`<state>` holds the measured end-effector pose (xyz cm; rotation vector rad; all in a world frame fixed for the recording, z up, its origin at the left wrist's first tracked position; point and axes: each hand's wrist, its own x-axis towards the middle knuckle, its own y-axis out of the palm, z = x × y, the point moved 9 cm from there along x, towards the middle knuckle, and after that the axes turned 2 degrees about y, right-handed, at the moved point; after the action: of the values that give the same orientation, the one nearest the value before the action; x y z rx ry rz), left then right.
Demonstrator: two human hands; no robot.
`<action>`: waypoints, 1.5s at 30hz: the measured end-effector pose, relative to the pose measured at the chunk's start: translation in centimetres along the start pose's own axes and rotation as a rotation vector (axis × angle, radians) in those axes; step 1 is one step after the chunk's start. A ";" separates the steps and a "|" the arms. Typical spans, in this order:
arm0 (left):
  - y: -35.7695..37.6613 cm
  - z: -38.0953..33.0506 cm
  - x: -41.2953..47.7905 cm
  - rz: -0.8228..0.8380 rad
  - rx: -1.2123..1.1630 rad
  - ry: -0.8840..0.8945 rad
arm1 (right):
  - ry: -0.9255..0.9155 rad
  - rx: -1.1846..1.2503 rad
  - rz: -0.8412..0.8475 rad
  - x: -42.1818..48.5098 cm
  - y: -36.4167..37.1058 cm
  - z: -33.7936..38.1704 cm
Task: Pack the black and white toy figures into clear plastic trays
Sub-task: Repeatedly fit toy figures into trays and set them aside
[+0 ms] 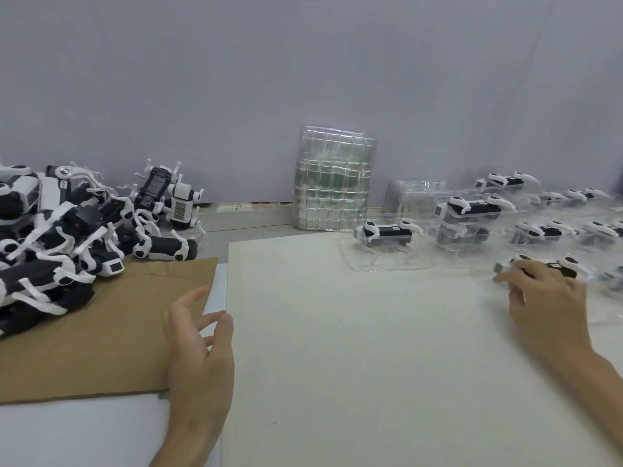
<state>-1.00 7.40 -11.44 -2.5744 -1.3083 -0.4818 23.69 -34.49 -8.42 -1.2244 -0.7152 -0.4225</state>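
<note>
The pile of toy figures [50, 237] ran off the left edge. The blurred right hand [546, 298] hid part of one packed figure [569, 264]; whether its fingers [515, 291] gripped it was unclear.

Brown cardboard sheet [101, 332] on L, next to off-white board [354, 348]; grey wall [303, 62] behind.

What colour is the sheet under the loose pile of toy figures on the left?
Plain brown; the cardboard sheet shows clearly in the head view.
</note>
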 end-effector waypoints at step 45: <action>0.9 0.8 -0.2 0.052 0.118 0.015 | -0.142 0.103 0.157 -3.1 -1.1 4.8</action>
<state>-0.21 6.96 -12.34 -2.4956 -1.2233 -0.4014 19.51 -30.51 -9.02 -1.2112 -0.7463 -0.1684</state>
